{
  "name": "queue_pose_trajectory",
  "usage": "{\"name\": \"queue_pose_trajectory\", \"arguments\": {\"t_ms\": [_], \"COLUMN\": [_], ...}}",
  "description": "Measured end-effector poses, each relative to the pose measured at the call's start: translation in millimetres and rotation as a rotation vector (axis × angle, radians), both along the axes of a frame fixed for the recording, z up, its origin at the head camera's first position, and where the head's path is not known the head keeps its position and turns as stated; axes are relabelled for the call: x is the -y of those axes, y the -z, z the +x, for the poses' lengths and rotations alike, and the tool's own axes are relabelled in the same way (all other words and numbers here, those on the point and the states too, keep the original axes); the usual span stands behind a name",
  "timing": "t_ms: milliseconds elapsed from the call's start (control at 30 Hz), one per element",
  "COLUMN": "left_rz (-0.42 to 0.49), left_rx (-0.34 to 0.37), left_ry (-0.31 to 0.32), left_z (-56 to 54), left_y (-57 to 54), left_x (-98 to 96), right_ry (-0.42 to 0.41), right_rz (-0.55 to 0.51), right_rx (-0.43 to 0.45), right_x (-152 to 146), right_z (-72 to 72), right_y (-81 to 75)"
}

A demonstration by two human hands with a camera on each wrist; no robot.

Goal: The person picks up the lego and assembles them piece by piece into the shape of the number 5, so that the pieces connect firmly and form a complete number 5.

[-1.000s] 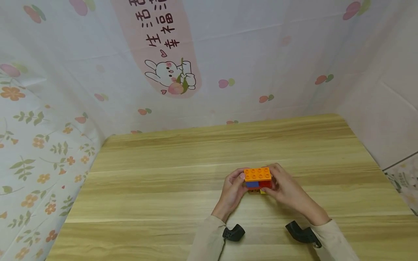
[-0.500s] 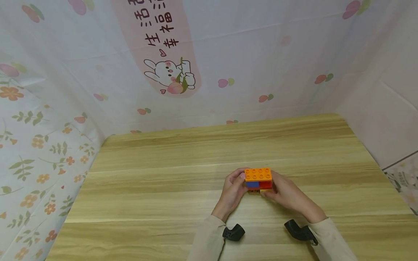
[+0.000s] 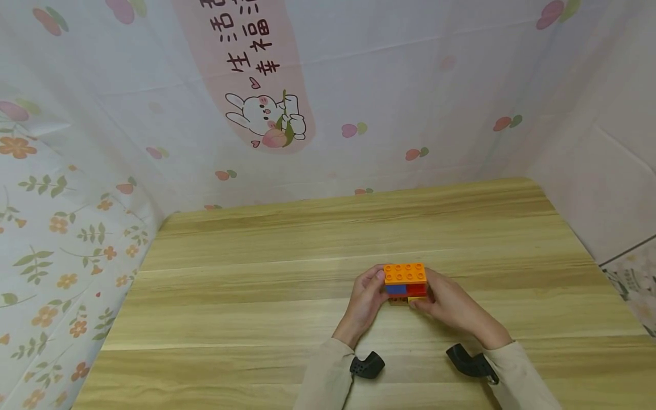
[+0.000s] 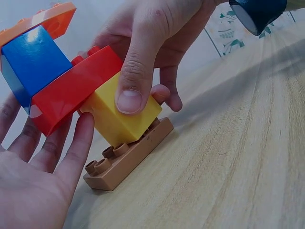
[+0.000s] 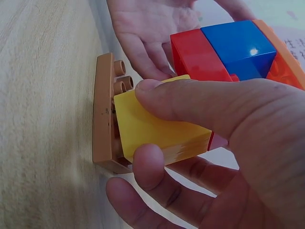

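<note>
A stack of toy building bricks stands between both hands in the head view. On its top lies an orange studded brick (image 3: 405, 274), above a blue brick (image 4: 35, 62) and a red brick (image 4: 78, 90). Below them is a yellow brick (image 4: 107, 121), set on the studs of a brown base brick (image 4: 136, 160), with a narrow gap showing. My right hand (image 3: 453, 302) pinches the yellow brick between thumb and fingers. My left hand (image 3: 365, 296) holds the stack's upper left end, its thumb at the orange brick and fingers behind. The left palm stays apart from the bricks.
The brown brick rests on a wood-grain table (image 3: 256, 273). Patterned cloth (image 3: 328, 114) hangs behind the table and at its sides. A black wrist mount (image 3: 367, 365) sits by the left sleeve and another mount (image 3: 472, 363) by the right.
The right hand has moved down from the stack's upper right end to the yellow brick, then stayed there. The left hand and the stack have barely shifted.
</note>
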State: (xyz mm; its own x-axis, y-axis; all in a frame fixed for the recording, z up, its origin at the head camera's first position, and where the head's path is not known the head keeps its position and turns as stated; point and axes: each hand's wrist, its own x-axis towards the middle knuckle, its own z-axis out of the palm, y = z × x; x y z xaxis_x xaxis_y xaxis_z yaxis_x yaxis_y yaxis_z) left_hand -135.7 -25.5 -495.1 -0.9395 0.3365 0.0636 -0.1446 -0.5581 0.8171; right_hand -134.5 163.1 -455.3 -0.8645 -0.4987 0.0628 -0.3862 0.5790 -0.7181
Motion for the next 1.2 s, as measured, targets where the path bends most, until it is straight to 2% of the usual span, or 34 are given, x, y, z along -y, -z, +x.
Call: {"name": "queue_pose_trajectory", "arguments": {"t_ms": [733, 1200], "left_rz": [-0.03, 0.001], "left_rx": [0.008, 0.019], "left_ry": [-0.005, -0.027], "left_z": [-1.1, -1.3], "left_y": [0.5, 0.4], "left_x": [-0.8, -1.2], "right_ry": [0.005, -0.015], "right_rz": [-0.008, -0.02], "right_rx": [0.008, 0.016], "right_x": [-0.6, -2.4], "right_z": [-1.2, -0.5], "right_y": [-0.3, -1.6]}}
